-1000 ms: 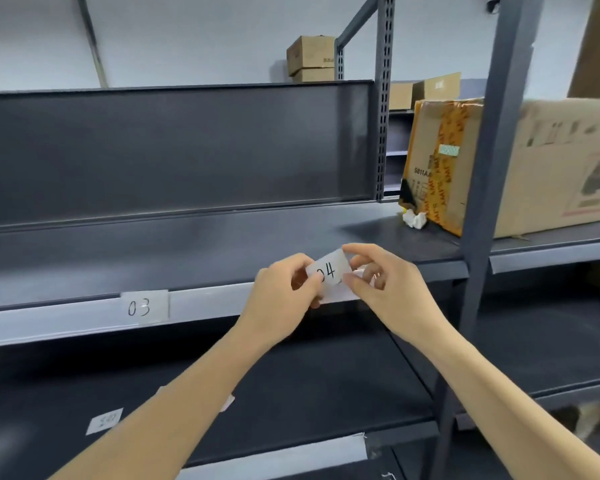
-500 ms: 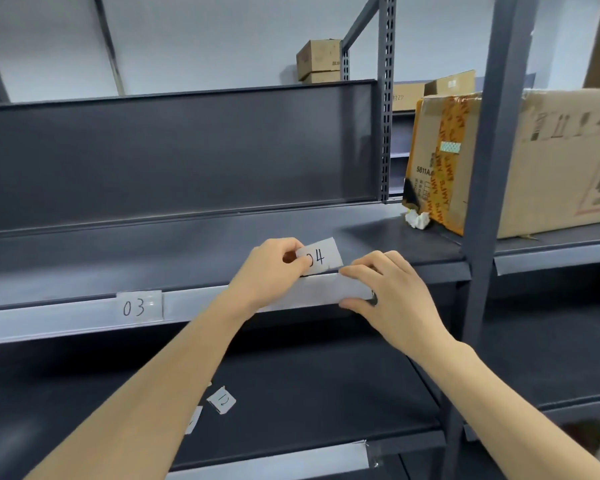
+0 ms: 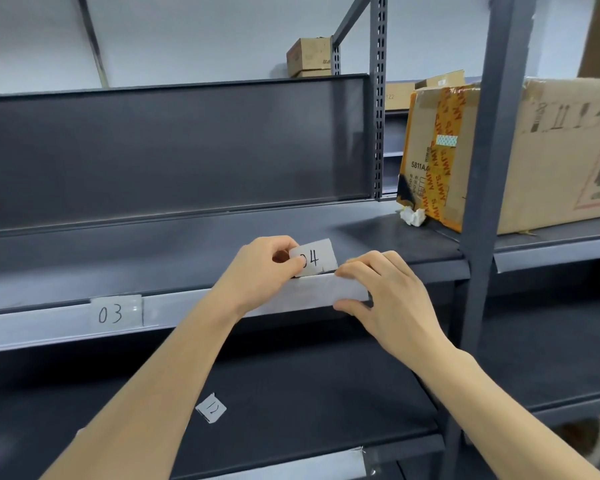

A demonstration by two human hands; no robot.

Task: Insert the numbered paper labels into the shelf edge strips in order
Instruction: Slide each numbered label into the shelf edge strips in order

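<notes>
The step in hand looks like putting the paper label marked 04 [image 3: 317, 258] into the strip [image 3: 181, 308] on the shelf edge, in the middle of the frame. The label marked 03 [image 3: 113, 313] already sits in the same strip, toward the lower left.

The 04 label stands just above the strip's top edge, a bit tilted. Its bottom edge touches the strip or is just going in; I cannot tell which.

The left hand [image 3: 260, 271] pinches the label's left side between thumb and fingers, covering part of the 0. The right hand [image 3: 392, 296] grips the right end of the strip, with its fingers curled over the top and its thumb under it.

Next, I think the label has to be pushed straight down into the strip while the right hand keeps the strip steady. Paper bends easily, so the push should be gentle.

Another small label [image 3: 211, 407] lies on the lower shelf, in the lower middle.
</notes>
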